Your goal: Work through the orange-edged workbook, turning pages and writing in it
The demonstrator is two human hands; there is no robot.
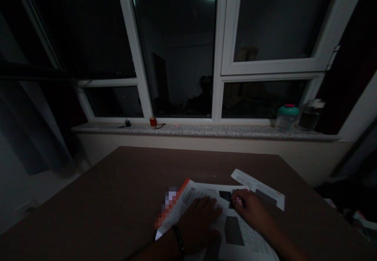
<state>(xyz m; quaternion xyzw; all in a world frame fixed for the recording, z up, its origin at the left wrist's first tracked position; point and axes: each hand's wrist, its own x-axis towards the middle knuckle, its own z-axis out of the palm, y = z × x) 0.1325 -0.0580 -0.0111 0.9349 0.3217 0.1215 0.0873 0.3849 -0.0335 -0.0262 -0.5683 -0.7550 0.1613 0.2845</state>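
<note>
In a dim room, below a dark window and a speckled sill, a brown tabletop. At the right grip, fingers curled closed around a small pink-and-white item, too dim and too covered to name. At the left grip, palm down and fingers loosely spread, nothing clasped, just pressing on the printed pages. Pages under both, near the front of the tabletop, with an orange-red edge beyond the left wrist and its dark band.

Likeliest trouble: a crease or tear beside the right grip, from hard or sideways force with the small item while the left grip pins the paper. Also possible: a skewed stack, from uneven weight on layered, slippery sheets. Hard to judge fine contact here (poor light, and fingers right over the spot). Farther out to the right, a loose printed strip, close to the right grip and easily nudged by a sweep of the knuckles. On the sill, a teal-lidded container, well away from both and at little risk.
</note>
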